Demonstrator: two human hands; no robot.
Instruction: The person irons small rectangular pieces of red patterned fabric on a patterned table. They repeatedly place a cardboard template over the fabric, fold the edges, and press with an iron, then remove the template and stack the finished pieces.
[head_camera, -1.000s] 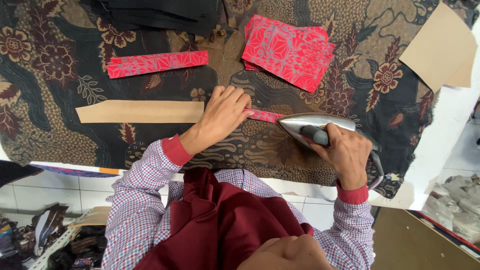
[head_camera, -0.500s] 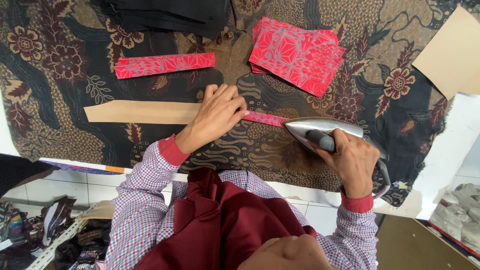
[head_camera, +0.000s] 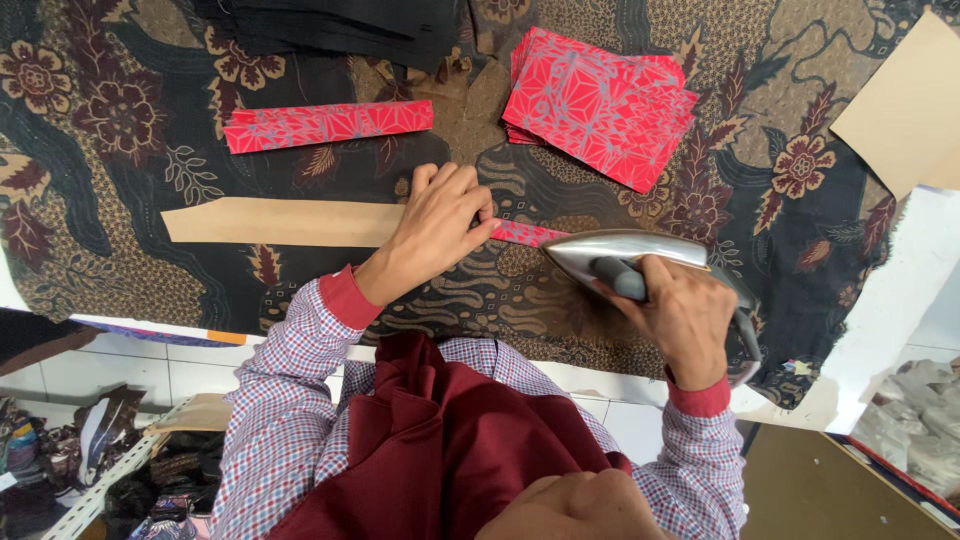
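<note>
The red strip (head_camera: 525, 233) lies flat on the worktop, near the middle, between the two hands. It is narrow patterned fabric; only a short length shows. Its left end runs under the left hand (head_camera: 440, 225), and its right end runs under the nose of the iron (head_camera: 625, 255).

The left hand is spread, fingers pressing the strip and the right end of a tan paper template (head_camera: 280, 222) down onto the cloth. It pins rather than grips. The right hand (head_camera: 680, 315) is closed around the dark handle of the iron.

Step in hand, as judged: pressing the strip along its length. The next pass calls for a steady slide, with the left fingers kept clear of the hot sole.

The iron has a polished metal shell tapering to a point. The template is long, stiff-looking and cut to a slant at its left end.

Far left lies a second pressed strip (head_camera: 328, 125). Far right sits a fanned stack of red squares (head_camera: 600, 105). A dark floral batik cloth (head_camera: 120, 270) covers the worktop.
</note>
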